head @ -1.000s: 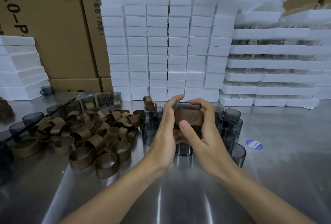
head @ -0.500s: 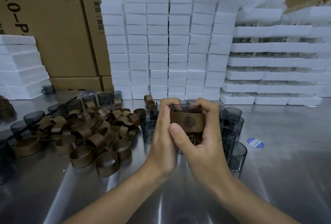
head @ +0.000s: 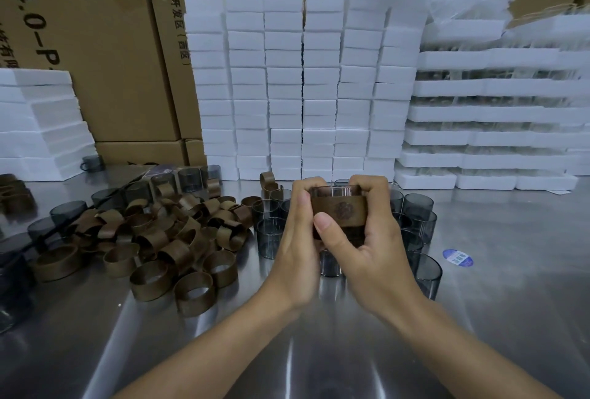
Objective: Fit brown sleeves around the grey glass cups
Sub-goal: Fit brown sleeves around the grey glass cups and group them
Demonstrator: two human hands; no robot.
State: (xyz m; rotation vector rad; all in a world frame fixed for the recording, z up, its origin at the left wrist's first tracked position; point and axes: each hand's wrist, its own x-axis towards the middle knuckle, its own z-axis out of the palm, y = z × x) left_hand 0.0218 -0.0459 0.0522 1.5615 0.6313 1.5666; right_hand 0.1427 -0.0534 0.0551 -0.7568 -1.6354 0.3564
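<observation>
Both hands hold one grey glass cup (head: 335, 189) above the steel table, with a brown sleeve (head: 340, 211) bearing a round stamp wrapped round its upper half. My left hand (head: 297, 239) grips the cup's left side, fingers curled over the rim. My right hand (head: 370, 239) grips the right side, thumb pressing on the sleeve's lower edge. Several bare grey cups (head: 415, 223) stand clustered behind and below my hands. A heap of loose brown sleeves (head: 166, 236) lies to the left.
The steel table (head: 510, 303) carries a blue round sticker (head: 457, 257) at right. White foam blocks (head: 303, 86) are stacked high at the back, foam trays (head: 495, 117) at right, cardboard boxes (head: 95, 47) behind. More grey cups (head: 67, 210) stand at far left.
The cup has been raised slightly and turned upright in my hands. The sleeve now sits higher and squarer round it, and my right thumb has shifted up to its lower edge.
</observation>
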